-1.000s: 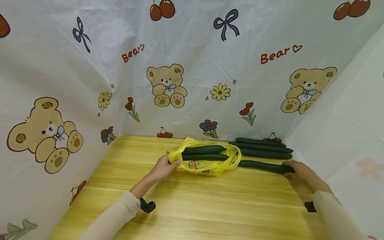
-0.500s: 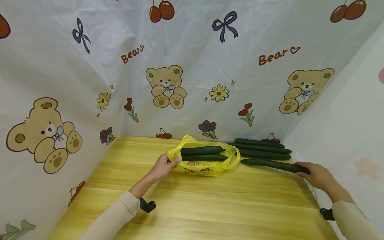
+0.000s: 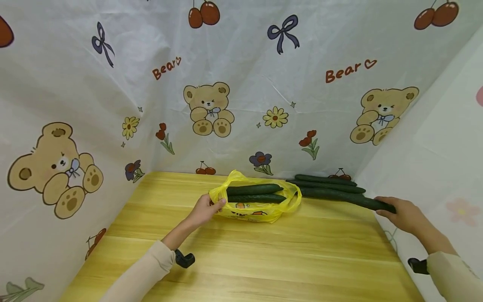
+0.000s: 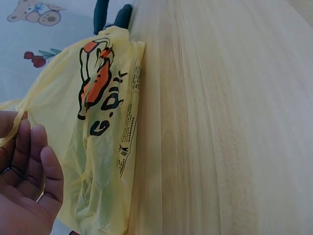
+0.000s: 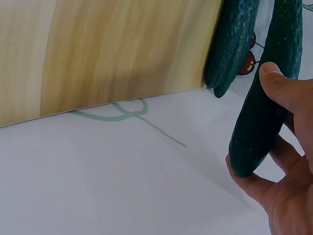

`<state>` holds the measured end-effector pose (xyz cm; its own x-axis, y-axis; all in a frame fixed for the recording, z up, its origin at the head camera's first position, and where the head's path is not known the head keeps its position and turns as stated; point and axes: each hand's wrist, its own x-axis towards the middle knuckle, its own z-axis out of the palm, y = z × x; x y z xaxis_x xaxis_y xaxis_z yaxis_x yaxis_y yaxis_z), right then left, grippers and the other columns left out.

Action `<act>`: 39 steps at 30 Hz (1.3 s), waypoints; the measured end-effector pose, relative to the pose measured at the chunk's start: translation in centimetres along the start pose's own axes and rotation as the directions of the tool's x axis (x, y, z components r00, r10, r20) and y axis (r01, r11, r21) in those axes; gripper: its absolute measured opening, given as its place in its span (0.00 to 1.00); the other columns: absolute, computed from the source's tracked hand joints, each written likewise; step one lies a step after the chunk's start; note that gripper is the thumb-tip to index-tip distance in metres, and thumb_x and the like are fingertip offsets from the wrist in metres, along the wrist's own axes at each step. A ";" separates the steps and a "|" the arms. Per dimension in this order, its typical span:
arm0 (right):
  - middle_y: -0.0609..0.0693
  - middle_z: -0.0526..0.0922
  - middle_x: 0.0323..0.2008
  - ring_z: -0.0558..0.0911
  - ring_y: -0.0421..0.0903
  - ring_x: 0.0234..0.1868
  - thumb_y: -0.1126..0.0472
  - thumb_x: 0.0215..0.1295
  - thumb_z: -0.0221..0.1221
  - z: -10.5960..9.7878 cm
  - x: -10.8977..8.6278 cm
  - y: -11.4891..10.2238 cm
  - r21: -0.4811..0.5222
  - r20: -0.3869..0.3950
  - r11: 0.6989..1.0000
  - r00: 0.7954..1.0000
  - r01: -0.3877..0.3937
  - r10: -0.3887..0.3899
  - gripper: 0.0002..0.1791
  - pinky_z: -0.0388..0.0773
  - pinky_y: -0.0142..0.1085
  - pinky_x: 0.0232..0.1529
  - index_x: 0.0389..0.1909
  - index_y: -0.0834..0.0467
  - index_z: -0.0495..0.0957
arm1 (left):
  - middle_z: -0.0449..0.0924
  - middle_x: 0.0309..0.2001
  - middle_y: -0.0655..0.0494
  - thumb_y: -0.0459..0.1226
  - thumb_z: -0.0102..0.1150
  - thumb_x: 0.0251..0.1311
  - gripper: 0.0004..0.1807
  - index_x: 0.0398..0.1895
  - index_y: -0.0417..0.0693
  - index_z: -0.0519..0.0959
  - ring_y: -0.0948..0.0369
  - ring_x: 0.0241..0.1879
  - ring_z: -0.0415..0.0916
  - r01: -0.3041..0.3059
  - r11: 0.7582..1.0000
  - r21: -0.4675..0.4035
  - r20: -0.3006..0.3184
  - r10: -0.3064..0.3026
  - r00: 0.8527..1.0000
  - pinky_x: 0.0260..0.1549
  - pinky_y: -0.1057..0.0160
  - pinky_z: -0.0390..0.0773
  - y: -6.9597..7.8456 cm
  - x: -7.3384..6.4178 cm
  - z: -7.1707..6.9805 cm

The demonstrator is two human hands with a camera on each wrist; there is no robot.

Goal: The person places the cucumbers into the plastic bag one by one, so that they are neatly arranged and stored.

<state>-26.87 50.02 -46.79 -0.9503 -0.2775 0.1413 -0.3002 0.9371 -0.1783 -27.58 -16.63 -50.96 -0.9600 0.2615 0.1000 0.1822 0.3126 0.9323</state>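
My left hand (image 3: 203, 213) pinches the edge of a yellow plastic bag (image 3: 250, 214) lying on the table. Printed orange-and-black figures and lettering show on its side in the left wrist view. At least two cucumbers (image 3: 256, 198) lie inside, their ends toward the open mouth on the right. My right hand (image 3: 409, 217) holds a dark green cucumber (image 5: 257, 127) by its near end, thumb on top and fingers underneath. In the head view this cucumber reaches leftward to the bag's mouth. It overlaps the row of loose cucumbers (image 3: 324, 179) along the back wall and hides part of them.
The wood-grain table (image 3: 245, 251) meets a white bear-print sheet (image 3: 241, 147) at the back and sides. The right-hand sheet (image 3: 445, 167) stands close beside my right hand. A black wrist device (image 3: 185, 259) shows at my left sleeve, another (image 3: 418, 266) at the right.
My right hand has moved to the right with the cucumber, then slightly up, so the cucumber now overlaps the back row. My left hand keeps its hold on the bag.
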 end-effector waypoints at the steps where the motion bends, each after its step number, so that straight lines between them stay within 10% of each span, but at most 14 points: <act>1: 0.78 0.80 0.62 0.81 0.81 0.57 0.55 0.75 0.67 -0.1 0.0 -0.2 0.008 -0.001 1.000 1.000 0.000 0.000 0.28 0.79 0.71 0.51 0.67 0.68 0.77 | 0.82 0.40 0.41 0.45 0.59 0.81 0.15 0.51 0.41 0.80 0.36 0.42 0.80 0.001 1.000 0.003 0.002 -0.001 1.000 0.41 0.42 0.83 0.0 0.0 0.0; 39: 0.68 0.84 0.64 0.84 0.70 0.61 0.57 0.76 0.66 0.8 9.2 -14.0 0.018 0.111 0.971 0.965 0.238 -0.239 0.26 0.82 0.64 0.59 0.69 0.66 0.79 | 0.83 0.42 0.39 0.44 0.59 0.81 0.15 0.50 0.40 0.80 0.34 0.45 0.81 -0.008 1.000 -0.006 0.010 0.008 1.000 0.47 0.40 0.86 1.0 0.7 -0.4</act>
<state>-31.44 34.21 -43.77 -0.8542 -0.5150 0.0712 -0.5195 0.8399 -0.1573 -28.13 -16.53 -49.82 -0.9564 0.2729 0.1038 0.1883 0.3049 0.9336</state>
